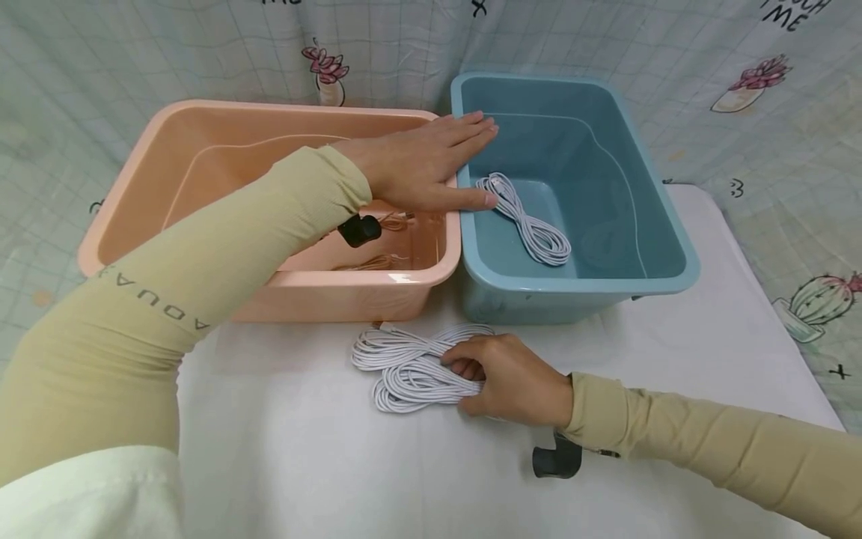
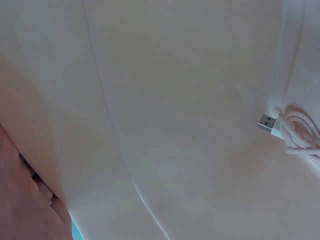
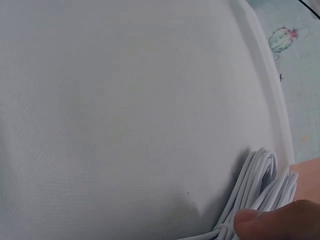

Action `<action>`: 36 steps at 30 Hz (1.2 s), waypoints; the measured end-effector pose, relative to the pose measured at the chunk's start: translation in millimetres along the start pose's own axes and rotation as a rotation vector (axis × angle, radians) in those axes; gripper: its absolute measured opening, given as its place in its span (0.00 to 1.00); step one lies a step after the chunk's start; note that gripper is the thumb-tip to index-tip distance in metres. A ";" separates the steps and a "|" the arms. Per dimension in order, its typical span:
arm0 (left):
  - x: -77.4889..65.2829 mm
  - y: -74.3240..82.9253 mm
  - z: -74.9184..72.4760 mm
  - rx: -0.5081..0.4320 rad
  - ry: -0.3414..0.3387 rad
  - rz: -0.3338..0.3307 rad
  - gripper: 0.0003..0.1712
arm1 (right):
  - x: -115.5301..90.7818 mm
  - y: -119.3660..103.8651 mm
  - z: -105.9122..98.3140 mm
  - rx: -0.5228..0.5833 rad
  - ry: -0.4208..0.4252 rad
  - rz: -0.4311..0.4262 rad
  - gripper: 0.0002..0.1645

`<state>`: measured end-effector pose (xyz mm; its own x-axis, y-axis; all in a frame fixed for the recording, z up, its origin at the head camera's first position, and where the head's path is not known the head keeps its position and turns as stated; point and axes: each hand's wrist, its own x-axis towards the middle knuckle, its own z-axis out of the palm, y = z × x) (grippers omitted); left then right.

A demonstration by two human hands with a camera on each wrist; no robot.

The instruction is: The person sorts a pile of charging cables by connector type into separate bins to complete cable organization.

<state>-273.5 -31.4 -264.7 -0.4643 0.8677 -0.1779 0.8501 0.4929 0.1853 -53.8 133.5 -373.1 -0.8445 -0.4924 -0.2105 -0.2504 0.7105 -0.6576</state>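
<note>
Across the adjoining rims of a peach bin (image 1: 350, 278) and a blue bin (image 1: 572, 284) lies my left hand (image 1: 431, 161), fingers straight and thumb spread. On the white table, my right hand (image 1: 515, 378) pinches bundled white cable (image 1: 411, 367), thumb on the near side. The loops cross and overlap in a heap in front of the bins. Close up in the right wrist view, the thumb presses on the cable loops (image 3: 257, 175). Another white cable bundle (image 1: 539, 236) rests inside the blue bin.
Inside the peach bin are coiled cables (image 1: 393, 221), one with a USB plug (image 2: 267, 122) in the left wrist view. Behind the bins hangs a patterned cloth (image 1: 397, 45). The table (image 1: 303, 449) has its edge at the right.
</note>
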 end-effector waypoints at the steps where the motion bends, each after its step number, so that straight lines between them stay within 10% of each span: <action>1: 0.2 0.1 0.0 0.001 -0.001 0.000 0.57 | -0.5 0.7 -0.6 0.021 -0.007 0.011 0.29; 36: -0.4 1.0 0.0 -0.001 0.017 0.018 0.56 | -20.6 -5.0 -27.8 0.186 -0.040 -0.004 0.29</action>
<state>-272.5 -31.2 -264.5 -0.4527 0.8775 -0.1582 0.8584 0.4769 0.1892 -48.3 154.1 -345.4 -0.8232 -0.5174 -0.2338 -0.1586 0.6049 -0.7803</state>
